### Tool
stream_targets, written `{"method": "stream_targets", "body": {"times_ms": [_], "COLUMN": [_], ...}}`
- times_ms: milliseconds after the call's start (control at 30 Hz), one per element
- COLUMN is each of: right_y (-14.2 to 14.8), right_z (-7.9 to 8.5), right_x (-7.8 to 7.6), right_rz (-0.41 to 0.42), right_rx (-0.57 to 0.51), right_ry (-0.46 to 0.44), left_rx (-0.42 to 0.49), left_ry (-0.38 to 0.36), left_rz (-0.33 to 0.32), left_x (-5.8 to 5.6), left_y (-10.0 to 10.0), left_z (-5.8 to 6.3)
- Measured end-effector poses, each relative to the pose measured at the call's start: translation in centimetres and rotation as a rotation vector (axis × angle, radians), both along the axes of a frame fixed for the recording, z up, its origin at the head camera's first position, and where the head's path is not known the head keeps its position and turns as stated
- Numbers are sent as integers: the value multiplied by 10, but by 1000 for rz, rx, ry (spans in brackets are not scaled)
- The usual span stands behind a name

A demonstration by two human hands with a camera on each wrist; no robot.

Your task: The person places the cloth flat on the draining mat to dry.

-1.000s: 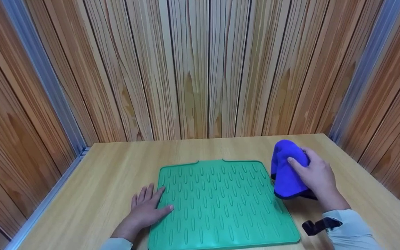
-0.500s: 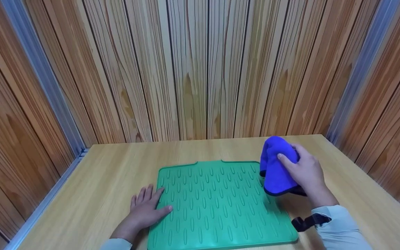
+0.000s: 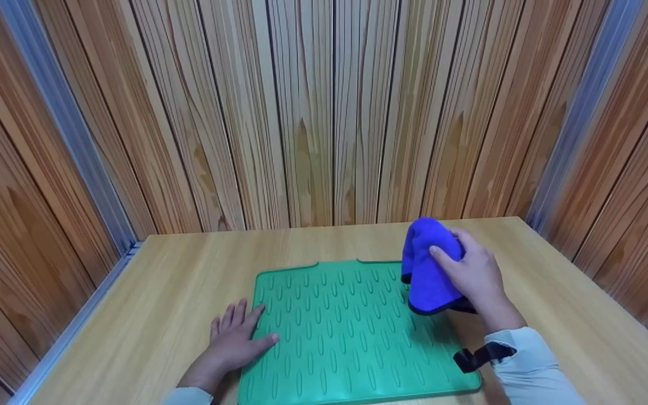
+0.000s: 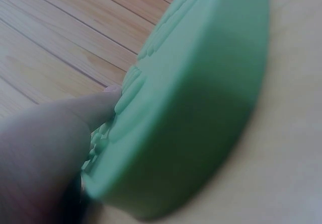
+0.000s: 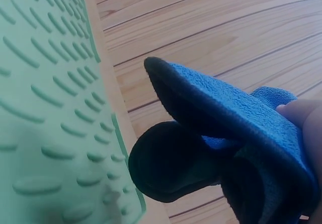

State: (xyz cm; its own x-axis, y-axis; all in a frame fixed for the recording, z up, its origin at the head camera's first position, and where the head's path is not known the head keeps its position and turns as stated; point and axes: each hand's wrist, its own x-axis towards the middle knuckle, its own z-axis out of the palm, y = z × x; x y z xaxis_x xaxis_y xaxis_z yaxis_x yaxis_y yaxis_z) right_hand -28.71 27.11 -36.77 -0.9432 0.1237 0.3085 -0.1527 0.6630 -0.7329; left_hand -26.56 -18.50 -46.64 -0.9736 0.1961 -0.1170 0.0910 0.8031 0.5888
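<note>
A green ridged mat (image 3: 335, 332) lies flat on the table, with a raised rim and a wide notch in its far edge. My left hand (image 3: 238, 341) rests at its left edge, fingers spread, thumb over the rim; the left wrist view shows the thumb (image 4: 95, 108) on the mat's ridges. My right hand (image 3: 473, 275) grips a folded blue cloth (image 3: 433, 273) with dark edging, held up over the mat's far right part. In the right wrist view the cloth's folds (image 5: 236, 118) hang apart from the mat, showing a dark underside.
The light wooden table (image 3: 189, 270) surrounds the mat. A wood-plank wall (image 3: 313, 112) stands behind it, with metal corner posts (image 3: 71, 112) and more planking at both sides. A black strap (image 3: 484, 356) circles the right sleeve.
My right hand has carried the cloth leftward and slightly up, from the mat's right edge to over the mat. The left hand has stayed at the mat's left edge.
</note>
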Motion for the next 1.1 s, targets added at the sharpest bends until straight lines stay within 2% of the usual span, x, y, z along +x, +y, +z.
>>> {"method": "stream_targets", "body": {"times_ms": [133, 367, 600, 1100], "right_y": [-9, -24, -39, -71], "right_z": [-1, -4, -5, -10], "right_x": [-1, -5, -7, -7], "right_rz": [13, 23, 35, 63], "right_rx": [-7, -15, -43, -124], "right_ry": [-10, 0, 9, -49], "left_rx": [2, -14, -16, -33], "left_ry": [3, 54, 47, 34], "left_rz": [0, -1, 1, 3], "left_x": [0, 1, 1, -3], "left_y": [0, 1, 1, 0], "left_z": [-1, -4, -3, -5]}}
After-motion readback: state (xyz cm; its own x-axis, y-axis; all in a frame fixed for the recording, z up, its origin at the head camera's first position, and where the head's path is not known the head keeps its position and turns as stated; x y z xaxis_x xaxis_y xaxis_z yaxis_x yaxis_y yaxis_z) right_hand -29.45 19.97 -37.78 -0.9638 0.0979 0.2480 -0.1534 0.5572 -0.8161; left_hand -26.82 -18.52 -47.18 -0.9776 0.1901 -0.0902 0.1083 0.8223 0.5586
